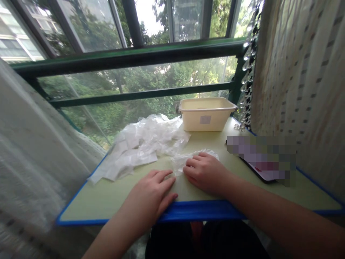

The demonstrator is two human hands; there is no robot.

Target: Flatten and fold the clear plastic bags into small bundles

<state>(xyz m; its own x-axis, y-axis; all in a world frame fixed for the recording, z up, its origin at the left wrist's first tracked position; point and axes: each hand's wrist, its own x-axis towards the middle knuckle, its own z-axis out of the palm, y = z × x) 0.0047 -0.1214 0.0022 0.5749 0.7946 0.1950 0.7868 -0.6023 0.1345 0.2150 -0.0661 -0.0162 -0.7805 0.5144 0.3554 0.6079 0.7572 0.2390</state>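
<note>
A clear, crinkled plastic bag (179, 163) lies on the pale green tabletop (107, 203). My right hand (206, 172) rests over its right part, fingers bent and pressed down on the plastic; the hand hides some of the bag. Just left of the bag, my left hand (152, 192) lies palm down near the table's front edge, its fingers stretched out and apart, holding nothing. Beyond my left hand spreads a loose heap of thin clear plastic bags (147, 138).
A cream plastic bin (194, 122) with a small label stands at the back. A flat, dark-edged object (265, 176), mostly blurred out, lies on the right. Behind the table run a green railing (148, 94) and windows; curtains (293, 82) hang at both sides.
</note>
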